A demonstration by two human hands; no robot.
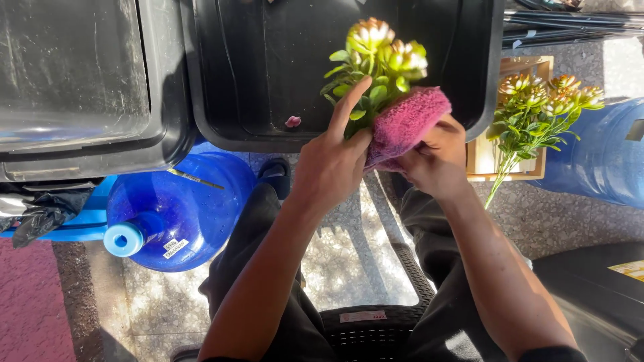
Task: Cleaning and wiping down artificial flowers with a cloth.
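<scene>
**Wiping a flower sprig with a pink cloth**

Forearms and dark trousers fill the near edge, person seated on a black woven chair (365,335) with a small pale rectangular label on its front rim. Left hand (332,164) is closed around the stems of a green-and-yellow flower sprig (379,64), index finger stretched up along the leaves. Right hand (436,157) grips a pink cloth (406,121), pressed against the sprig's right side, just below the blooms. Sprig is held up over the front edge of an open black bin (268,74); a tiny pink scrap lies inside.

Judgement: for a clean wipe, keep the stems pinched low, stroke the cloth outward from stem to leaf tip, light pressure so the heads don't bend or pull off.

Labels: blue water jug (178,211) lies on its side at left, pale blue cap toward camera, small white rectangular stickers near the neck, a thin strip across its body. Second blue jug (607,154) at right edge carries a dark patch. Yellow label corner on a dark container (597,288) lower right. Another flower sprig (537,110) leans in a wooden box (479,161).
</scene>
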